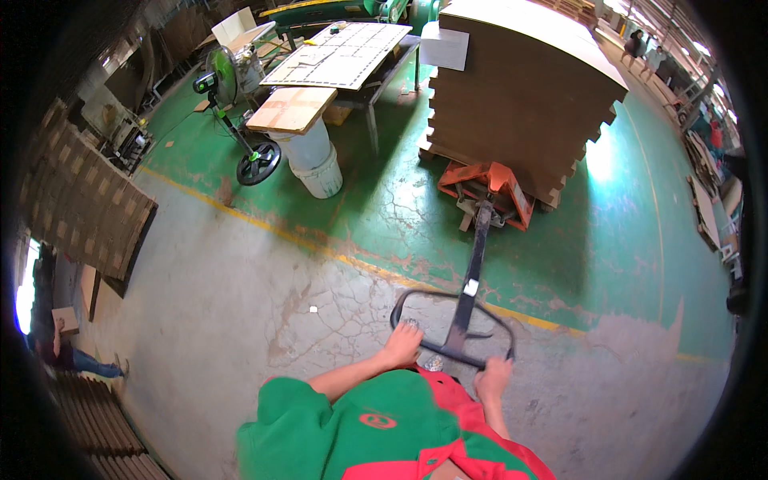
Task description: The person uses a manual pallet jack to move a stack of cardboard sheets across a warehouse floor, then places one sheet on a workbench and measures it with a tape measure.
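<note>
Both my hands are wrapped round the black loop handle point(398, 308) of an orange pallet jack point(502, 178). My left hand point(402, 346) grips the handle's left side, and my right hand point(494, 376) holds its near right corner. From the loop, a long dark shaft point(477, 252) runs away from me to the jack's orange body. Beyond it, a tall stack of brown cardboard sheets point(512, 104) rests on a pallet over the jack; the forks are hidden underneath. A white sheet of paper point(445, 48) hangs at the stack's upper left corner.
Left of the stack stand a table with a white panel point(344, 54), white buckets point(316, 164) topped by a board, and a green fan point(222, 76). Stacked cardboard point(88, 192) lies far left, near a person point(68, 352). A yellow line point(264, 226) crosses the floor.
</note>
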A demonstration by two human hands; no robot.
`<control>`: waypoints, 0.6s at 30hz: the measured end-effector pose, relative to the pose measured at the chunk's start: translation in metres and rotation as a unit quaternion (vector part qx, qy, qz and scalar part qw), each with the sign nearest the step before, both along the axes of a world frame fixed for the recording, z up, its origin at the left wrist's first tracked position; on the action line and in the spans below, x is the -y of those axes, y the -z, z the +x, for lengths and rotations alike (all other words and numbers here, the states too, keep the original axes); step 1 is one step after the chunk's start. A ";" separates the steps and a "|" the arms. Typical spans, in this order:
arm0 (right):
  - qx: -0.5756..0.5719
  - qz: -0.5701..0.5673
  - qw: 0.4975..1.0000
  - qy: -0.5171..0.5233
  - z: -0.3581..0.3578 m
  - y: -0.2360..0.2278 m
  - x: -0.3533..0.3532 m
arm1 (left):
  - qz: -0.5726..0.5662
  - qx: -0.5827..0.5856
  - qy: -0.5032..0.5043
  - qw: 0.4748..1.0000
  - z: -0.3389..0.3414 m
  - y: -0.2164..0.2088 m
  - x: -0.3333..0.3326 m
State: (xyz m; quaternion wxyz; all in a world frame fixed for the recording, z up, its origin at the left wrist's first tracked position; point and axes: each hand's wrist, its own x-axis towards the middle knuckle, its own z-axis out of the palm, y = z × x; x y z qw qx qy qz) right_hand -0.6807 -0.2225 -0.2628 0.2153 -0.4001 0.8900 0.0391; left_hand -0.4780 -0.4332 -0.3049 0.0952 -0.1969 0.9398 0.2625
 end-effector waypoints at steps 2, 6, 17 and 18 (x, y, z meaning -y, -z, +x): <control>0.085 0.097 0.989 -0.075 -0.002 0.063 -0.023 | 0.077 0.137 0.071 0.985 0.018 0.061 -0.011; 0.202 0.265 0.915 -0.227 -0.078 0.081 0.045 | 0.128 0.299 0.137 0.936 -0.042 0.060 0.063; -0.055 -0.053 0.981 -0.176 -0.123 -0.065 0.193 | -0.201 0.095 -0.144 0.964 -0.112 -0.080 0.170; -0.056 -0.059 0.982 -0.171 -0.123 -0.037 0.177 | -0.142 0.078 -0.140 0.977 -0.108 -0.056 0.147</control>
